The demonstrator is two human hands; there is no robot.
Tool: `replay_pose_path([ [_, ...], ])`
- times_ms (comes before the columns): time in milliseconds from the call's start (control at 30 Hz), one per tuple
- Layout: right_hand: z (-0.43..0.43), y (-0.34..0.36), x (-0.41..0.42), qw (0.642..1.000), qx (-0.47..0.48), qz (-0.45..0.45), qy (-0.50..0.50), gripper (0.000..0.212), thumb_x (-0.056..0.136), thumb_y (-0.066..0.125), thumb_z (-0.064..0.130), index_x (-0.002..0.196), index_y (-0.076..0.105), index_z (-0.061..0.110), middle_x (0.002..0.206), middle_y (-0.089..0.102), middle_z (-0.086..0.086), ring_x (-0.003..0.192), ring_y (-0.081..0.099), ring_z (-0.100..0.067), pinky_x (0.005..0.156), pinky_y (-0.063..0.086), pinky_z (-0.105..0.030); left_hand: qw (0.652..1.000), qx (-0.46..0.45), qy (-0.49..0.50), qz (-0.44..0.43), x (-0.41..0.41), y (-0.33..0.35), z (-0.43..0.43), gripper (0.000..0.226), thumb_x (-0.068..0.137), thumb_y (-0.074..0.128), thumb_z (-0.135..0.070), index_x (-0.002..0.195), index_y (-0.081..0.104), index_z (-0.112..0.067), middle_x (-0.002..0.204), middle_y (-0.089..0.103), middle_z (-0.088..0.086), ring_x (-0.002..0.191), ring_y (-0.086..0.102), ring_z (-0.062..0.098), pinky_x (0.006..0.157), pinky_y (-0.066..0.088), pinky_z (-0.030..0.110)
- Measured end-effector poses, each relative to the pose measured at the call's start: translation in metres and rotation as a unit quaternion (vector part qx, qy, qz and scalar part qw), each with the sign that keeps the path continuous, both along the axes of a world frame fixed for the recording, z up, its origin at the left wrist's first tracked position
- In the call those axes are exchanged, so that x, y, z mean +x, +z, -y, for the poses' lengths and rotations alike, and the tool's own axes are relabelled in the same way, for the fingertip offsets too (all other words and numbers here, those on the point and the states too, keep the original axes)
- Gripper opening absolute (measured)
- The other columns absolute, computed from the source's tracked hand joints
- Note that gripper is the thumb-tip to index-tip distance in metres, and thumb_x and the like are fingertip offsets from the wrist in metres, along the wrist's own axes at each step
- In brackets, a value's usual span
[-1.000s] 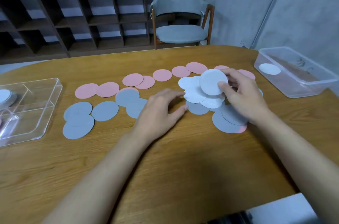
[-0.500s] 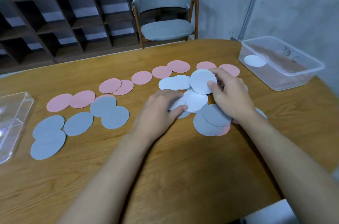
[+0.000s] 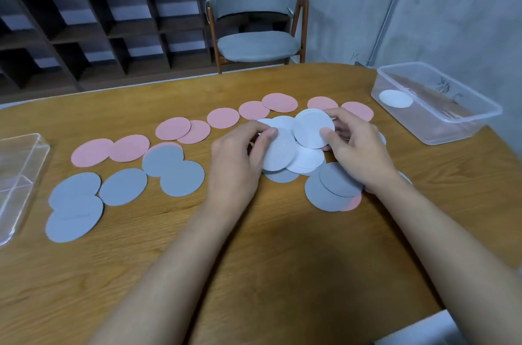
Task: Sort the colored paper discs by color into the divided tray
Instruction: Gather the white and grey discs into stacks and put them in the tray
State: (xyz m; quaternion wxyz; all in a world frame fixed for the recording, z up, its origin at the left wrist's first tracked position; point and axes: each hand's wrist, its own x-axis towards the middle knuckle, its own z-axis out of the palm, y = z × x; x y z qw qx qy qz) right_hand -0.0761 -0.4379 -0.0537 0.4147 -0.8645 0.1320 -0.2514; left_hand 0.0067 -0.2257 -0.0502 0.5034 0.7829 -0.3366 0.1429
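Pink discs [image 3: 223, 118] lie in a row across the far side of the wooden table [image 3: 254, 274], and grey discs [image 3: 121, 186] lie nearer me on the left. A pile of white discs [image 3: 306, 159] sits at centre over more grey discs [image 3: 336, 183]. My right hand [image 3: 356, 147] pinches a raised white disc [image 3: 312, 127] between thumb and fingers. My left hand [image 3: 240, 158] pinches another white disc [image 3: 278, 154] at its left edge. The clear divided tray [image 3: 17, 175] is at the far left, cut off by the frame.
A clear plastic tub [image 3: 440, 107] holding one white disc [image 3: 395, 98] stands at the right. A grey chair [image 3: 254, 20] and dark shelves stand beyond the table. The near table edge curves off at lower right.
My left hand moved up from the table onto a white disc and now pinches it. My right hand keeps holding its white disc. The view shifted right, so less of the tray shows.
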Motion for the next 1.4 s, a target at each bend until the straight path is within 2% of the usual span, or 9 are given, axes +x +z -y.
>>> replay_pose_path([
  [167, -0.005, 0.001, -0.001, 0.998, 0.035, 0.004, 0.043, 0.039, 0.103, 0.058, 0.015, 0.139, 0.063, 0.032, 0.115, 0.075, 0.006, 0.098, 0.074, -0.015, 0.093, 0.058, -0.052, 0.98, -0.061, -0.029, -0.186, -0.001, -0.001, 0.005, 0.008, 0.098, 0.07, -0.018, 0.096, 0.073, -0.025, 0.068, 0.071, 0.001, 0.057, 0.071, 0.017, 0.062, 0.059, 0.025],
  [300, -0.01, 0.003, 0.0, 0.994, 0.049, -0.011, 0.095, 0.042, 0.106, 0.055, 0.017, 0.144, 0.056, 0.036, 0.128, 0.071, 0.011, 0.101, 0.075, -0.019, 0.092, 0.059, -0.054, 0.983, -0.027, -0.019, -0.179, -0.002, -0.003, 0.008, 0.023, 0.096, 0.073, -0.021, 0.118, 0.076, -0.014, 0.068, 0.074, 0.0, 0.061, 0.073, 0.012, 0.07, 0.061, 0.024],
  [533, -0.016, 0.009, -0.001, 0.977, 0.126, 0.001, 0.173, 0.039, 0.11, 0.043, 0.008, 0.142, 0.056, 0.027, 0.139, 0.065, 0.014, 0.117, 0.069, -0.014, 0.088, 0.062, -0.031, 0.985, -0.034, -0.005, -0.17, -0.003, 0.0, 0.011, 0.03, 0.093, 0.077, -0.029, 0.119, 0.076, -0.015, 0.073, 0.076, -0.005, 0.06, 0.073, 0.007, 0.08, 0.062, 0.03],
  [733, -0.018, 0.009, 0.0, 0.963, 0.204, -0.034, 0.172, 0.039, 0.111, 0.041, 0.018, 0.147, 0.055, 0.015, 0.136, 0.066, 0.012, 0.123, 0.066, -0.016, 0.094, 0.06, -0.039, 0.982, -0.054, -0.006, -0.179, -0.002, 0.0, 0.011, 0.027, 0.093, 0.077, -0.027, 0.118, 0.076, -0.016, 0.077, 0.075, -0.002, 0.06, 0.074, 0.009, 0.074, 0.064, 0.036],
  [833, -0.018, 0.005, -0.003, 0.986, 0.083, -0.028, 0.145, 0.042, 0.108, 0.051, 0.026, 0.15, 0.052, 0.027, 0.13, 0.069, 0.007, 0.112, 0.071, -0.015, 0.097, 0.058, -0.048, 0.986, -0.065, -0.003, -0.153, -0.004, -0.002, 0.012, 0.023, 0.093, 0.077, -0.026, 0.112, 0.077, -0.014, 0.074, 0.076, -0.002, 0.06, 0.073, 0.009, 0.072, 0.063, 0.034],
  [933, -0.016, 0.004, -0.004, 0.993, -0.049, -0.027, 0.106, 0.045, 0.107, 0.054, 0.026, 0.151, 0.049, 0.036, 0.106, 0.073, 0.005, 0.095, 0.074, -0.009, 0.091, 0.057, -0.043, 0.987, -0.075, -0.013, -0.138, -0.006, -0.002, 0.013, 0.021, 0.092, 0.078, -0.025, 0.109, 0.079, -0.012, 0.075, 0.077, -0.002, 0.063, 0.073, 0.007, 0.072, 0.062, 0.031],
  [1067, -0.012, 0.007, -0.004, 0.994, -0.077, 0.015, 0.076, 0.037, 0.106, 0.053, 0.018, 0.14, 0.058, 0.031, 0.101, 0.072, 0.006, 0.088, 0.071, -0.007, 0.085, 0.055, -0.035, 0.996, -0.011, -0.022, -0.09, -0.005, -0.004, 0.016, 0.031, 0.09, 0.079, -0.031, 0.118, 0.078, -0.017, 0.094, 0.079, -0.006, 0.078, 0.071, 0.004, 0.077, 0.055, 0.018],
  [1233, -0.003, 0.007, -0.002, 0.998, -0.049, 0.033, -0.005, 0.03, 0.106, 0.051, 0.019, 0.134, 0.061, 0.027, 0.102, 0.069, 0.006, 0.084, 0.069, -0.008, 0.08, 0.054, -0.026, 0.982, 0.165, -0.096, 0.005, -0.004, -0.011, 0.014, 0.046, 0.089, 0.077, -0.043, 0.13, 0.068, -0.023, 0.133, 0.068, -0.009, 0.124, 0.058, 0.014, 0.104, 0.047, 0.033],
  [1400, -0.001, 0.005, -0.001, 0.998, -0.057, 0.01, -0.023, 0.03, 0.107, 0.051, 0.021, 0.135, 0.06, 0.027, 0.097, 0.068, 0.007, 0.078, 0.069, -0.007, 0.071, 0.046, -0.008, 0.961, 0.242, -0.121, 0.052, -0.005, -0.009, 0.011, 0.042, 0.094, 0.07, -0.049, 0.129, 0.071, -0.027, 0.136, 0.066, -0.013, 0.125, 0.058, 0.011, 0.097, 0.052, 0.038],
])
